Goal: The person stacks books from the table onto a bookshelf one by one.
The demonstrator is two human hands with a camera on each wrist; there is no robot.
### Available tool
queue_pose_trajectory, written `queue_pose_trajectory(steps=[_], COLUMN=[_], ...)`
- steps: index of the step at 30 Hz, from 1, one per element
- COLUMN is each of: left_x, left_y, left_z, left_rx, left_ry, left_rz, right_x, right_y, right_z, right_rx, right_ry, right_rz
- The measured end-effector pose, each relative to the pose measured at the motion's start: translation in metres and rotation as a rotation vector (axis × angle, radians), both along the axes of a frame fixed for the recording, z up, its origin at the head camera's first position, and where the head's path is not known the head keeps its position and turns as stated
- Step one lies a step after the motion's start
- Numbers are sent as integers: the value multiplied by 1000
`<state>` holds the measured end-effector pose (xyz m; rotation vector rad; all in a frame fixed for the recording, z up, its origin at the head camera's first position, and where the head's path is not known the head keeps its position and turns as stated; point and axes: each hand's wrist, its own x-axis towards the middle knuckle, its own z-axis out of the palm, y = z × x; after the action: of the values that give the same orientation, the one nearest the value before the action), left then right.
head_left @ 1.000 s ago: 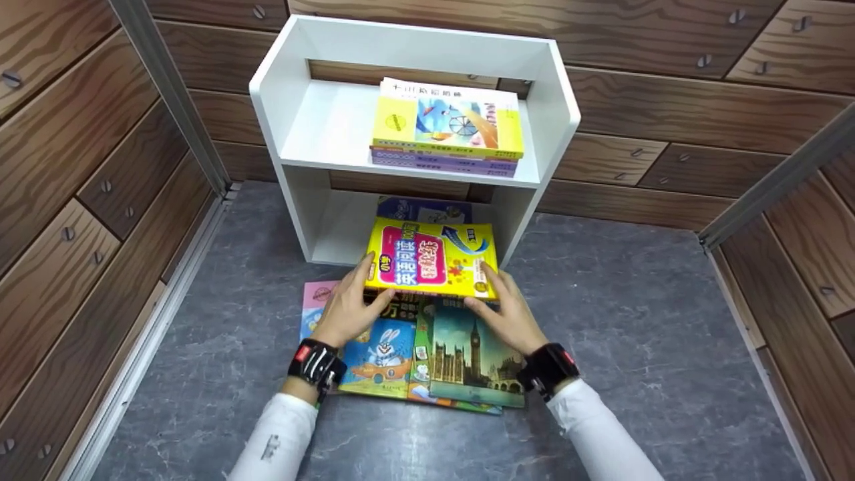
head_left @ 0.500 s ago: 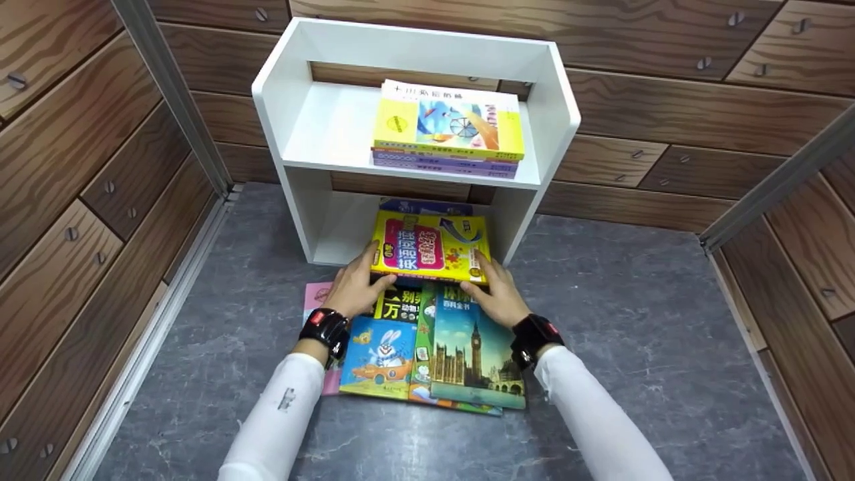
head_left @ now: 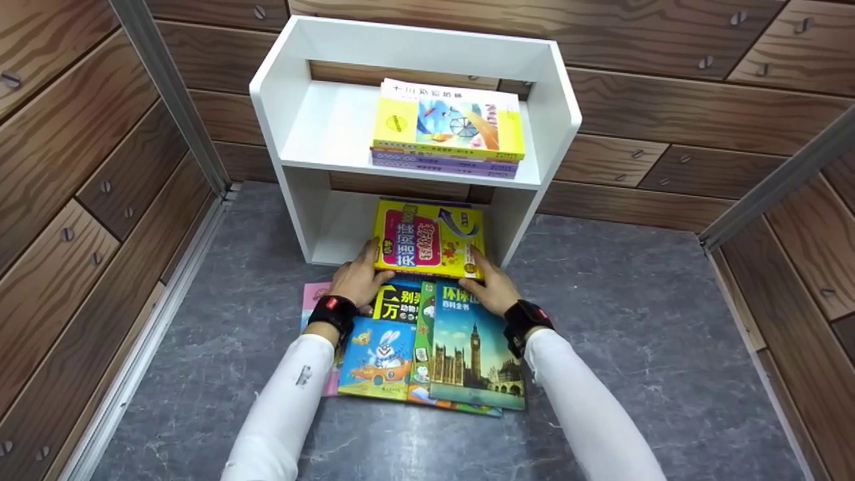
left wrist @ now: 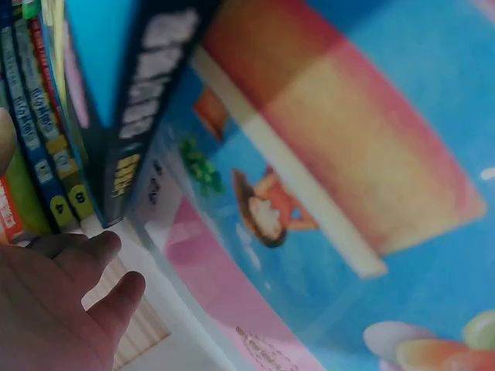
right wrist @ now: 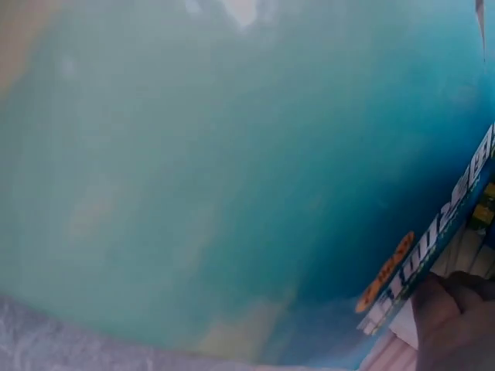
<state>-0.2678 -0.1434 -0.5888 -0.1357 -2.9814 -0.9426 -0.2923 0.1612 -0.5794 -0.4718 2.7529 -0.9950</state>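
The yellow book (head_left: 431,237) has slid deeper into the lower shelf (head_left: 339,234), left hand (head_left: 357,279) and right hand (head_left: 494,286) gripping its ends: shelving, seemingly; next, square, release.

Head view: from above I look forward and down, far enough back for the whole white shelf (head_left: 327,127), much floor (head_left: 668,334), left hand (head_left: 357,280) and right hand (head_left: 493,288).
Left wrist view: very near a pink-and-blue book cover (left wrist: 302,170), seen slanted; the hand enters lower left.
Right wrist view: so near a blue-green book cover (right wrist: 193,178) that it looks blurred.
Head and left wrist share: left hand.
Head and right wrist share: right hand, grey floor.
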Motion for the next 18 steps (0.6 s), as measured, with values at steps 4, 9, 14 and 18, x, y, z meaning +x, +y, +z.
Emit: queue_pose_trajectory(steps=[4, 9, 14, 18], left_x=[-1, -3, -7, -13], left_y=[5, 12, 14, 11], left_z=[-4, -4, 1, 4], left_rx=[-4, -42, -95, -116], left_ry=[-7, 12, -2, -24], left_rz=[27, 58, 82, 99], right_x=[-1, -3, -9, -14], right_y=[2, 5, 1, -7], right_z=[0, 1, 7, 8], right_rx=[89, 191, 248, 281], right_ry=[-12, -19, -30, -49], right_rz=[-25, -27, -27, -53])
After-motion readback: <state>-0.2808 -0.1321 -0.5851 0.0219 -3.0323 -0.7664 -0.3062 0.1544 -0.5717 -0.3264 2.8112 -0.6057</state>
